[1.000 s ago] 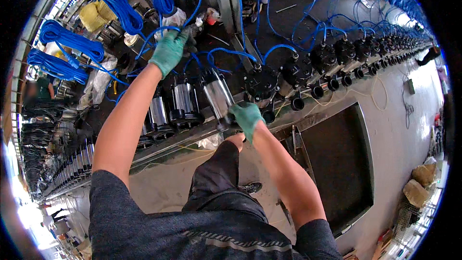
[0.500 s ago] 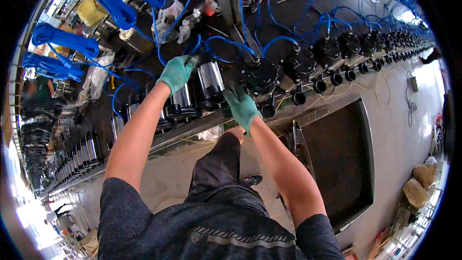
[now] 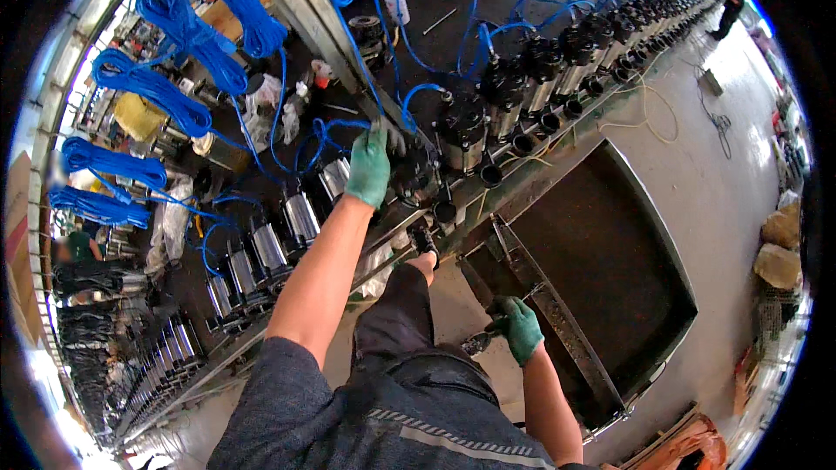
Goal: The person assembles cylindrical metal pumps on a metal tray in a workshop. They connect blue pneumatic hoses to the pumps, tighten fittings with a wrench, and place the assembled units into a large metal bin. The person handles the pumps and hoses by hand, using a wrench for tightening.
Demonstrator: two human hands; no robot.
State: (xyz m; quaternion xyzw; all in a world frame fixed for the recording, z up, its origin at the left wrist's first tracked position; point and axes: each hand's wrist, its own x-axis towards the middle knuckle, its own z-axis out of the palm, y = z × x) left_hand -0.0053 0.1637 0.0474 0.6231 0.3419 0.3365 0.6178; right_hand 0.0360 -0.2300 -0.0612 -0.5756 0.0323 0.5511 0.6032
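Note:
My left hand [image 3: 370, 167], in a green glove with dark fingertips, is at the bench beside a black-topped pump [image 3: 415, 172]. Its fingers are closed near the pump's top and a blue cable; what they grip is hidden. That pump stands upright at the near end of a row of similar black pumps [image 3: 505, 83] with round outlets along the bench edge. To the left of my hand, several pumps with shiny steel cylinders [image 3: 300, 216] lie tilted. My right hand [image 3: 522, 332], in a matching glove, hangs away from the bench, fingers loosely bent and apart, nothing visible in them.
A large dark metal tray [image 3: 610, 244] with a raised rim sits right of my legs. Coiled blue cables [image 3: 152, 91] hang at the left, and a metal post [image 3: 305, 13] rises from the bench. A person in dark clothes [image 3: 727, 16] stands at the far right.
My right hand has left the bench and dropped down to the right. My left hand has moved right along the bench. The pump between my hands no longer lies with its steel cylinder facing up there.

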